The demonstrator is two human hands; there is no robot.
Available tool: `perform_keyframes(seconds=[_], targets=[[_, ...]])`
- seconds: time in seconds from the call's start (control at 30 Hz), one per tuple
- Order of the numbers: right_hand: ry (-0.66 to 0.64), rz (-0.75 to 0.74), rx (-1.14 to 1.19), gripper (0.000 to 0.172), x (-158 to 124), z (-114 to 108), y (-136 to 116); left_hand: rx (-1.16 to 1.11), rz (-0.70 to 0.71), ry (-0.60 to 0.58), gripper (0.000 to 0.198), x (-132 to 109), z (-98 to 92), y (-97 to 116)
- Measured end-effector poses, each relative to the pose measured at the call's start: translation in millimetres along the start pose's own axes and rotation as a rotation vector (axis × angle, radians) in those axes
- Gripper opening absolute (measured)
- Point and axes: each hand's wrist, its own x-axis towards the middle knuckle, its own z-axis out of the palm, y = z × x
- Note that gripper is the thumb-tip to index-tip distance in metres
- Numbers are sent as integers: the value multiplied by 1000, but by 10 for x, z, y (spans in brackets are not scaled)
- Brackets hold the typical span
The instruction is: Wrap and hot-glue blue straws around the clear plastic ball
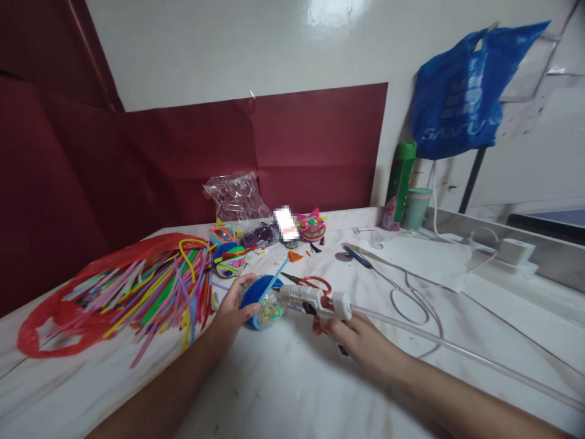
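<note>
My left hand (235, 311) is closed around a clear round ball (269, 312), partly wrapped in blue pipe cleaner (255, 292), with small coloured bits showing inside it. A light blue pipe cleaner (276, 277) sticks up from the ball at a slant. In my right hand (351, 335) is a white hot glue gun (311, 300), its nozzle at the ball's right side; whether the tip touches cannot be made out. A long clear glue stick (439, 338) juts from the gun's back end. Just behind the gun lie orange-handled scissors (315, 281).
Many coloured pipe cleaners (155, 292) lie on a red plastic bag (41, 335) at left. Behind are a colourful wrapped ball (231, 259), a pink decorated ball (312, 227) and a phone (286, 224). A blue-handled tool (358, 256) and a cable (427, 305) lie at right.
</note>
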Motion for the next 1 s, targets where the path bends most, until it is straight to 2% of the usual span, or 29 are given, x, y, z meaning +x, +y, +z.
perform_keyframes(seconds=[0.27, 0.47, 1.0], targets=[[-37, 4, 34, 28, -4, 19, 0, -12, 10, -11, 60, -6, 17, 22], [9, 3, 43, 27, 13, -5, 3, 2, 11, -19, 61, 2, 11, 6], [21, 33, 55, 29, 26, -39, -12, 5, -3, 5, 60, -3, -6, -5]])
